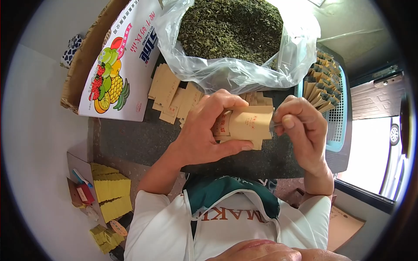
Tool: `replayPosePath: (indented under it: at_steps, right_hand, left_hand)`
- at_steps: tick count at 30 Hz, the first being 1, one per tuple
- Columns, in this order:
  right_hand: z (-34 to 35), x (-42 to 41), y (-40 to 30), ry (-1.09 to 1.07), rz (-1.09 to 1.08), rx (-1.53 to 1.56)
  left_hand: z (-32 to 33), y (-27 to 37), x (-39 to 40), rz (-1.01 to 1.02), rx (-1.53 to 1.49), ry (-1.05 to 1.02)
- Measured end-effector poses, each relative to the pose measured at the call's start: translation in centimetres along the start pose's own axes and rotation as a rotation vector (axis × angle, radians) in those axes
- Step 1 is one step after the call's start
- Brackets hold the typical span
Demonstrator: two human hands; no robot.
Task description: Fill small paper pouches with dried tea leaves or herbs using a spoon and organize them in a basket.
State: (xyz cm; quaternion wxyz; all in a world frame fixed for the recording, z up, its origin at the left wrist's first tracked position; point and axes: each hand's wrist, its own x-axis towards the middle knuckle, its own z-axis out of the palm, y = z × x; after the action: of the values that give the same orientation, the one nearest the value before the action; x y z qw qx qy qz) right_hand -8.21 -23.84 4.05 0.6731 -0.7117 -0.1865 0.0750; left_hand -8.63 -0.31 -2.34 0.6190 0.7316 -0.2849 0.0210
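Observation:
My left hand (209,130) is closed around a small stack of brown paper packets (250,122) printed in red. At the stack's right end, the fingers of my right hand (302,125) pinch a thin clear piece, seemingly plastic, by the top packet's edge; whether it is a liner or a separate bag I cannot tell. More flat paper packets (165,86) lie in overlapping piles on the dark table, left of and behind the held stack. Beyond my hands stands a large clear plastic bag (225,73), open at the top and full of dried green leaves (230,29).
A blue plastic basket (341,120) with upright rows of packets stands at the table's right. A printed cardboard carton (130,81) is at the back left. Below left, yellow bundles (112,186) fill a box near the floor. The dark table's front edge (248,176) runs before my body.

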Motion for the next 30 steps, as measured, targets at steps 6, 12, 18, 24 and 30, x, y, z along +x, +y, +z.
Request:
replayPosePath:
  at_steps: [6,12,18,24,30]
  right_hand:
    - [-0.4,1.0,-0.6,-0.136,-0.270,-0.381]
    - [-0.8,1.4,-0.9,-0.191,-0.302,-0.474]
    - [-1.1,1.4,-1.1,-0.211,-0.340,-0.554]
    - [-1.2,1.6,-1.0,-0.246,-0.399,-0.593]
    - [-2.1,1.8,-0.8,0.008,-0.295,-0.428]
  left_hand:
    - [-0.5,-0.2,0.2,-0.031,0.011,-0.015]
    - [-0.6,-0.2,1.0,0.011,0.079,-0.032]
    - [-0.8,0.1,1.4,0.039,0.142,-0.041]
    - [-0.9,0.2,1.6,0.084,0.195,-0.006]
    - [-0.4,0.3,2.4,0.123,0.309,0.153]
